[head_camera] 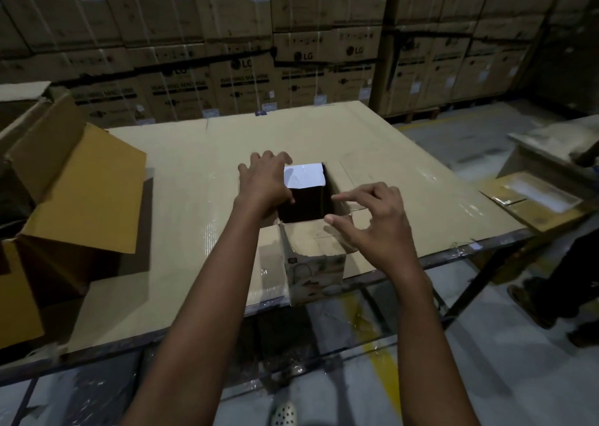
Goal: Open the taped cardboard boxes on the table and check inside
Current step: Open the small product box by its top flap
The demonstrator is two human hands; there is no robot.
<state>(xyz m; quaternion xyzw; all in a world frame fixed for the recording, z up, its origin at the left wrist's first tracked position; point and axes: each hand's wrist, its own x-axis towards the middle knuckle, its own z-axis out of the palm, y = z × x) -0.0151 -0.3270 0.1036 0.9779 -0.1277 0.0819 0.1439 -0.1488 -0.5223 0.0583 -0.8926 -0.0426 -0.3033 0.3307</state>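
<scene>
A small cardboard box (316, 271) stands at the table's front edge with its top flaps folded outward. Its inside is dark, and a white panel (304, 175) shows at the far side of the opening. My left hand (264, 179) lies with fingers spread on the left flap, its thumb at the rim of the opening. My right hand (372, 221) hovers over the right flap (351, 179) with the index finger pointing at the opening and the thumb near the front right corner. It holds nothing.
A large open carton (81, 195) lies tipped at the table's left end. The cardboard-covered table (389, 153) has a metal frame. A flattened box (534, 198) sits at the right edge, with a person's legs (551, 296) below it. Stacked appliance cartons (246, 79) wall the back.
</scene>
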